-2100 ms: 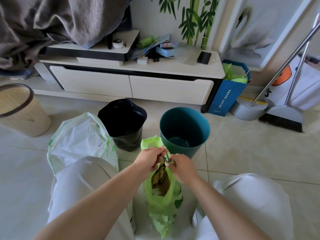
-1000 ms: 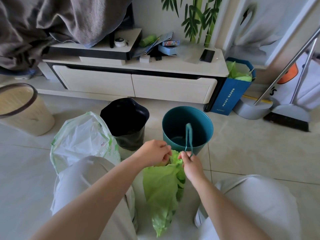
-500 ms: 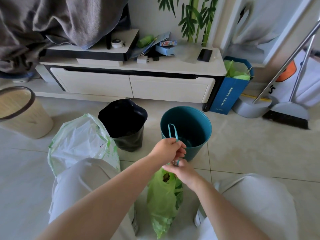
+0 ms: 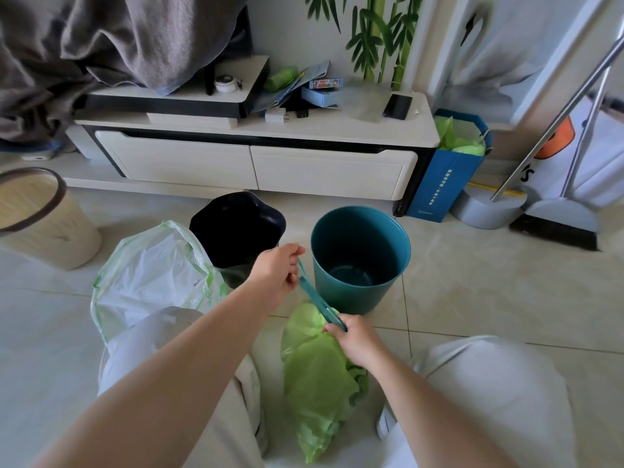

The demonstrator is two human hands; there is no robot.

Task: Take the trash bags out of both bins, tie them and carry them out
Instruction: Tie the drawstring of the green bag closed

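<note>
Two hands cinch a green bag (image 4: 317,376) lying on the floor between the person's knees: the left hand (image 4: 275,273) grips and pulls the teal drawstring (image 4: 312,293) up while the right hand (image 4: 354,339) pinches the neck, apparently to close it.

Left hand (image 4: 275,275) pulls teal drawstring (image 4: 315,296) taut; right hand (image 4: 354,337) pinches green bag (image 4: 317,376) neck (teal bin (image 4: 360,256) behind).

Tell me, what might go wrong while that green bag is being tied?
The left hand pulls the thin drawstring taut while the right hand pins the green bag at its neck; a hard tug might snap the string or tear the plastic. The white bag leans against a knee and could tip over.
</note>
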